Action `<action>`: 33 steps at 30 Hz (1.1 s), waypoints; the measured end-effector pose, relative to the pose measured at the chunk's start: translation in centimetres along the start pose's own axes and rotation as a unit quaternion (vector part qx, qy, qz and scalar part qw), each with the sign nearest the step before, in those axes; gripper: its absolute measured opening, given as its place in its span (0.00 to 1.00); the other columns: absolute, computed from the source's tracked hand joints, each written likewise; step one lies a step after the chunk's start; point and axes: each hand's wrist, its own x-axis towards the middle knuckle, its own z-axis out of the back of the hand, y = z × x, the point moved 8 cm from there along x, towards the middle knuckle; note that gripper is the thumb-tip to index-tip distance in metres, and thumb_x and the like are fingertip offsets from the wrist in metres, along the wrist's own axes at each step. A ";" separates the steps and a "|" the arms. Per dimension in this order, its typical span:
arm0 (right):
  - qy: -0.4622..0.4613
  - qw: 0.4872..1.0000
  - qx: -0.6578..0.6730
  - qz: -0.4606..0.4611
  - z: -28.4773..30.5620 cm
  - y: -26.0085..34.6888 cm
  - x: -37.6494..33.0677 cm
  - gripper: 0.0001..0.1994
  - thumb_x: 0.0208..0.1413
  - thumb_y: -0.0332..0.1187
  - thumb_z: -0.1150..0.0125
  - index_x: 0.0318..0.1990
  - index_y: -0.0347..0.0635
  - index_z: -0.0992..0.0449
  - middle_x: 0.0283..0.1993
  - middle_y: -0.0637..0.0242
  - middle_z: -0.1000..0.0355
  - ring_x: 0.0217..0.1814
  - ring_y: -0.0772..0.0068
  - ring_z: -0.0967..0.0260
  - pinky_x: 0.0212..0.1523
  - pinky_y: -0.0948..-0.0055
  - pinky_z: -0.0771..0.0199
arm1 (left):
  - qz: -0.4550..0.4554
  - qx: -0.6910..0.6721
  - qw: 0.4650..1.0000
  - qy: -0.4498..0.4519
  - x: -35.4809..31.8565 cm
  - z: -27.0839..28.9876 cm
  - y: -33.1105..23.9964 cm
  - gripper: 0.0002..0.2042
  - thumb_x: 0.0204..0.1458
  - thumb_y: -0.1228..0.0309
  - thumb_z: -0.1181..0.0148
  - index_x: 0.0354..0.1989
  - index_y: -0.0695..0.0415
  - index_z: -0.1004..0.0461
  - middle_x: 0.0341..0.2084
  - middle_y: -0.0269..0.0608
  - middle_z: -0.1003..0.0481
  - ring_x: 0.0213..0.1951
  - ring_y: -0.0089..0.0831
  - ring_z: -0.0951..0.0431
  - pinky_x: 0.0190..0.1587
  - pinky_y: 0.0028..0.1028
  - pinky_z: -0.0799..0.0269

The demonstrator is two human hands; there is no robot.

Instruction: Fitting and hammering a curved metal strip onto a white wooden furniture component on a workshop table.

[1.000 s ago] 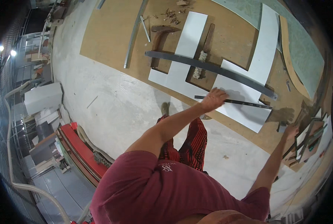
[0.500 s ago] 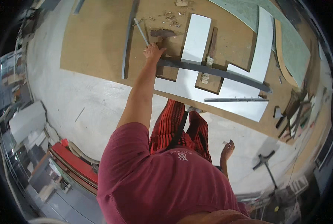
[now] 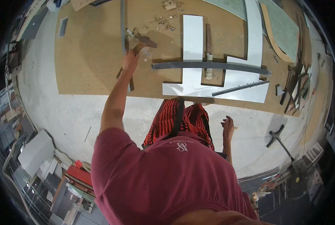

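My left hand point(image 3: 130, 60) is closed round the wooden handle of a hammer point(image 3: 147, 41), whose dark head points right over the brown board point(image 3: 88, 67). Behind the hammer lies a thin light strip point(image 3: 129, 32), partly covered. A long grey bar point(image 3: 123, 26) runs past my left wrist. Low by my right side, my right hand point(image 3: 228, 124) hangs clear of the board with its fingers curled. A small pale thing shows at those fingers, too small to name. To the right of the hammer lies a white cut-out panel point(image 3: 192, 41), with a dark curved bar point(image 3: 212, 65) across it.
A dark stick with pale wrapping point(image 3: 208, 56) lies between the panel's arms. A thin studded strip point(image 3: 240, 88) rests on its near edge. Wood chips point(image 3: 163, 22) are scattered farther back. Green sheets point(image 3: 280, 33) and loose offcuts point(image 3: 295, 86) lie right. A fan point(image 3: 298, 180) stands behind right.
My left hand has taken the hammer up and moved left with it. My right hand stays low at my side. The view has turned slightly.
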 end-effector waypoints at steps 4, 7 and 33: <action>0.081 0.993 0.022 0.079 -4.4 8.7 -1.0 0.16 0.60 0.36 0.55 0.51 0.37 0.34 0.38 0.57 0.28 0.37 0.69 0.28 0.40 0.72 0.29 | -0.039 -0.151 0.987 -0.043 -5.2 3.7 -1.5 0.15 0.49 0.64 0.45 0.39 0.64 0.33 0.37 0.53 0.30 0.38 0.51 0.28 0.37 0.42 0.32; 0.175 0.974 0.026 0.141 -8.6 15.4 -1.9 0.20 0.60 0.43 0.55 0.52 0.37 0.35 0.41 0.57 0.29 0.42 0.66 0.29 0.45 0.71 0.31 | -0.051 -0.281 0.958 0.025 -9.6 4.9 -7.3 0.15 0.49 0.65 0.44 0.38 0.63 0.34 0.31 0.53 0.28 0.31 0.50 0.27 0.33 0.40 0.32; -0.096 0.989 0.094 -0.057 10.7 -2.0 8.0 0.16 0.50 0.39 0.40 0.34 0.32 0.31 0.23 0.63 0.31 0.23 0.77 0.34 0.25 0.75 0.31 | -0.378 -0.163 0.911 0.001 -22.7 -23.1 -46.8 0.11 0.40 0.68 0.37 0.33 0.53 0.27 0.35 0.38 0.31 0.40 0.40 0.32 0.40 0.37 0.36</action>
